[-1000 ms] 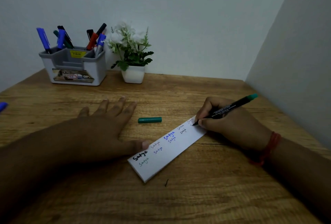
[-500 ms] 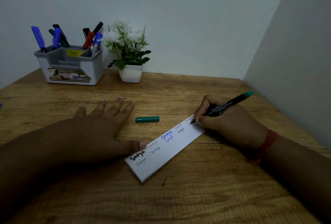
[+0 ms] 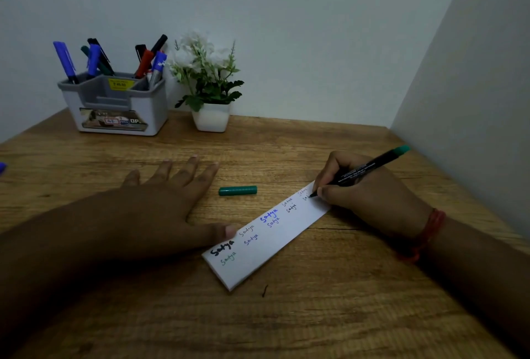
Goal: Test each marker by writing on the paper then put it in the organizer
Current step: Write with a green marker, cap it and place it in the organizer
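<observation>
Writing had advanced a little since a moment earlier: a fresh green "Sa" stood at the far end of the paper, where before that spot under the last word was bare. Both hands had kept their places. The right hand gripped the green marker in a pen hold, fingers and thumb curled round its black barrel, the tip touching the paper and the green tail pointing up and to the right. The left hand lay flat on the bench, fingers straight and spread, its thumb pressing the paper's near end.

The paper was a long, narrow white strip lying diagonally, carrying two rows of the same handwritten word in black, blue and green ink. The marker's green cap, a short ribbed cylinder, lay on its side on the bench between the hands, just beyond the paper. The organizer, a grey plastic box with several compartments and a yellow sticker, stood at the back left against the wall, holding blue, black, red and green markers upright or leaning. Beside it stood a small white pot of white flowers. The bench showed a wood grain surface.
</observation>
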Motion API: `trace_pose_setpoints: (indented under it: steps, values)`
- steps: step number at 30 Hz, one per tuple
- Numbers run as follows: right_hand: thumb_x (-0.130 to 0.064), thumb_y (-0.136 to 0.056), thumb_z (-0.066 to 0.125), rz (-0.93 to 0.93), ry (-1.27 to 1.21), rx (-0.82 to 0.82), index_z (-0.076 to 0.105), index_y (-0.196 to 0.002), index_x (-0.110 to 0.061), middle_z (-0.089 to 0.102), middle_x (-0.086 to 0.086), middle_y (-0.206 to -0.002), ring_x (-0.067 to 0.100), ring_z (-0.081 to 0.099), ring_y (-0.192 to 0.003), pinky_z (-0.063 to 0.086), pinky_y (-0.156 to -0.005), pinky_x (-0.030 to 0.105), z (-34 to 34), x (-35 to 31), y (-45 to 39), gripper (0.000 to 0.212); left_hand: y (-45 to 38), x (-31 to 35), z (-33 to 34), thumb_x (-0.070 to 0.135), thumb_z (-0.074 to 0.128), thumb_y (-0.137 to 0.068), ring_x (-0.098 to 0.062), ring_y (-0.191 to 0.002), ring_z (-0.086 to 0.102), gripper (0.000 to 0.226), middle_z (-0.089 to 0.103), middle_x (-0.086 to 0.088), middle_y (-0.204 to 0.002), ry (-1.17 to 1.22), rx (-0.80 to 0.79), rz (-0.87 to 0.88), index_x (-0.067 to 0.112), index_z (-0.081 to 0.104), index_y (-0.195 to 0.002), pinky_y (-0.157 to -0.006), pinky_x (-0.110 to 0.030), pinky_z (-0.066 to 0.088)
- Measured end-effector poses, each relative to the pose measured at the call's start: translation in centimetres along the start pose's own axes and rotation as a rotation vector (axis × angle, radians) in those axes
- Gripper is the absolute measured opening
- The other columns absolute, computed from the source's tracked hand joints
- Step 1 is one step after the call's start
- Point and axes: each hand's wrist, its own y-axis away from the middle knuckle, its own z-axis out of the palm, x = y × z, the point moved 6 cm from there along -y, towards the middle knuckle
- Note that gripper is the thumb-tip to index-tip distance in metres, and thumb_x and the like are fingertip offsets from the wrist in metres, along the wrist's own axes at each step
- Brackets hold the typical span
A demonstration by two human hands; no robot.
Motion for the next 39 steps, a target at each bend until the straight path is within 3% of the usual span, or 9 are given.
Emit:
trace_pose_setpoints:
  steps: [5,8,17,23,28,32,39]
  values:
    - [-0.008,-0.083,0.072,0.002,-0.006,0.006,0.068,-0.078,-0.013,0.076,-0.003,-0.087,0.012,0.07,-0.088,0.056,-0.079,0.031,0.0,-0.1,0.1,0.008,0.1,0.0,-0.1,0.107,0.0,-0.033,-0.023,-0.147,-0.022,0.098,-0.039,0.013,-0.15,0.01,0.003,0.003,0.063,-0.05,-0.105,-0.118,-0.059,-0.002]
    - [-0.008,-0.083,0.072,0.011,-0.012,0.025,0.068,-0.077,-0.013,0.076,-0.003,-0.087,0.012,0.069,-0.087,0.055,-0.077,0.03,-0.1,0.0,0.0,0.009,0.1,0.0,0.0,0.108,-0.001,-0.032,-0.023,-0.147,-0.022,0.097,-0.039,0.014,-0.149,0.007,0.009,0.004,0.064,-0.051,-0.102,-0.117,-0.059,-0.002]
    - [-0.005,-0.082,0.069,0.021,0.0,0.032,0.067,-0.077,-0.011,0.075,-0.003,-0.085,0.012,0.069,-0.085,0.055,-0.074,0.03,-0.1,0.1,0.0,0.009,0.2,0.0,0.0,0.106,0.0,-0.035,-0.024,-0.147,-0.023,0.096,-0.041,0.013,-0.149,0.002,-0.005,-0.001,0.062,-0.051,-0.103,-0.117,-0.06,-0.003]
    - [-0.008,-0.082,0.071,0.033,-0.012,0.072,0.068,-0.078,-0.012,0.075,-0.001,-0.087,0.014,0.069,-0.087,0.056,-0.073,0.029,-0.4,0.3,-0.1,0.006,0.2,0.1,-0.1,0.105,0.001,-0.035,-0.024,-0.147,-0.023,0.108,-0.039,0.011,-0.152,0.003,-0.011,0.008,0.056,-0.044,-0.12,-0.117,-0.061,-0.002]
    - [-0.012,-0.083,0.072,0.04,0.021,0.053,0.068,-0.079,-0.015,0.075,-0.003,-0.087,0.008,0.069,-0.085,0.055,-0.073,0.027,-0.3,0.4,-0.2,0.006,0.1,0.0,0.1,0.106,0.001,-0.034,-0.025,-0.147,-0.022,0.106,-0.039,0.012,-0.152,-0.003,-0.018,0.002,0.058,-0.046,-0.117,-0.117,-0.061,-0.002]
    - [-0.01,-0.082,0.07,0.032,0.019,0.052,0.067,-0.077,-0.015,0.074,-0.003,-0.085,0.009,0.068,-0.083,0.053,-0.069,0.022,-0.2,0.4,-0.2,0.008,0.1,0.1,0.1,0.104,0.001,-0.036,-0.025,-0.147,-0.022,0.112,-0.039,0.011,-0.152,-0.015,-0.017,0.003,0.053,-0.043,-0.126,-0.118,-0.06,-0.002]
    - [-0.005,-0.083,0.069,0.048,-0.08,0.108,0.065,-0.08,-0.007,0.074,0.003,-0.082,0.012,0.068,-0.079,0.052,-0.068,0.023,-0.6,1.0,-0.5,0.005,0.0,-0.1,0.2,0.105,0.002,-0.038,-0.024,-0.147,-0.023,0.1,-0.04,0.015,-0.148,0.007,-0.021,0.011,0.058,-0.048,-0.112,-0.117,-0.06,-0.003]
